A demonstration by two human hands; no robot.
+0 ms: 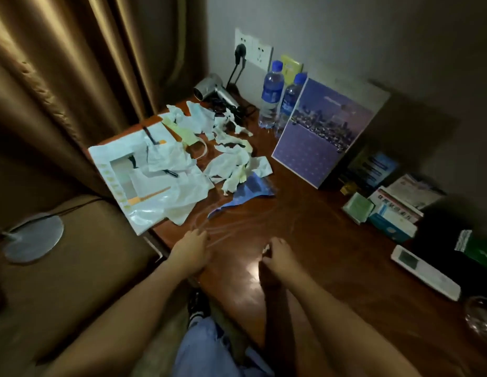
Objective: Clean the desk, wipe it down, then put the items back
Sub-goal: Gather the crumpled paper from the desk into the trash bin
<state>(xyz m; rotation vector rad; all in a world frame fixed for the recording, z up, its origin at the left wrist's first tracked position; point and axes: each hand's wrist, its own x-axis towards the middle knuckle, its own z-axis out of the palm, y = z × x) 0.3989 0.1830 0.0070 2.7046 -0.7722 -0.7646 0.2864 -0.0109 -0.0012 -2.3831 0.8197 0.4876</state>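
Note:
A dark wooden desk point(313, 240) is littered at its far left with torn white paper scraps point(231, 156), a crumpled white plastic bag point(155, 172) and a blue plastic piece point(247, 191). A thin clear plastic film point(226, 221) lies on the wood in front of them. My left hand point(192, 251) has its fingers curled at the near edge of that film and seems to pinch it. My right hand point(277, 257) is beside it with curled fingers, and a small white scrap point(266, 248) shows at its fingertips.
Two water bottles point(272, 96), a silver hair dryer point(215, 91) and a purple booklet point(324, 131) stand along the wall. Medicine boxes point(394, 213), a white remote point(424, 270) and a glass ashtray point(481, 319) sit at the right. A brown curtain point(73, 63) hangs left.

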